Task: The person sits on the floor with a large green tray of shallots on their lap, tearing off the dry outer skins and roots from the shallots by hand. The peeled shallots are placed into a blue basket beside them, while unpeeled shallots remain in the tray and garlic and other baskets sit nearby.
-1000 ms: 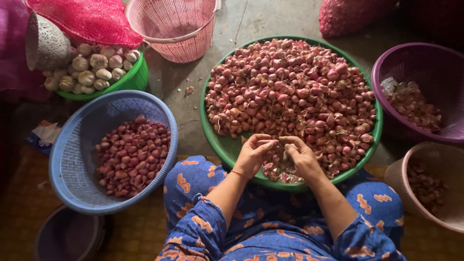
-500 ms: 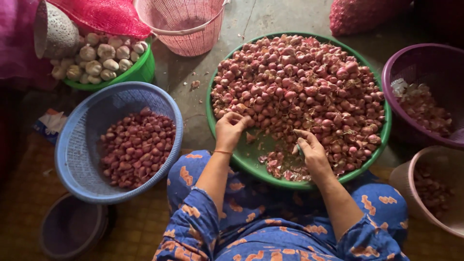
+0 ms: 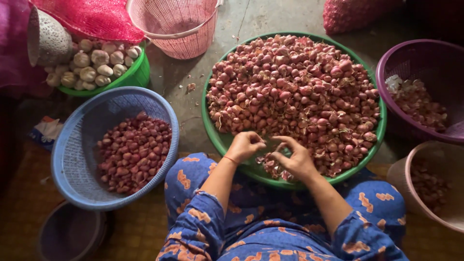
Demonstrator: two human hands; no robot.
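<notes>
Two bare hands are seen low in the middle of the frame, over the near edge of a big green basin (image 3: 212,137). The basin is heaped with small red shallots (image 3: 295,92), and it sits on the floor (image 3: 251,19) right in front of the blue patterned trousers (image 3: 193,212). The left hand (image 3: 245,145) is curled, with its fingertips pinched together; something small seems to be held there, but it cannot be told for sure. The right hand (image 3: 295,157) is bent too, with its fingers curved over a few shallots and loose skins; what its grip has hold of cannot be told. The two hands are very close, almost touching. It looks as if one shallot is being picked up or peeled just now. For the move after this, a small careful pinch would be called for, since the shallots are little and round and could roll away. At the left of the frame a blue basket (image 3: 72,145) is seen, partly filled with darker shallots. At the upper left, garlic bulbs (image 3: 92,65) are piled in a green bowl, and a pink basket (image 3: 176,29) stands at the top. At the right edge a purple basket (image 3: 401,53) with dry skins in it is seen.
</notes>
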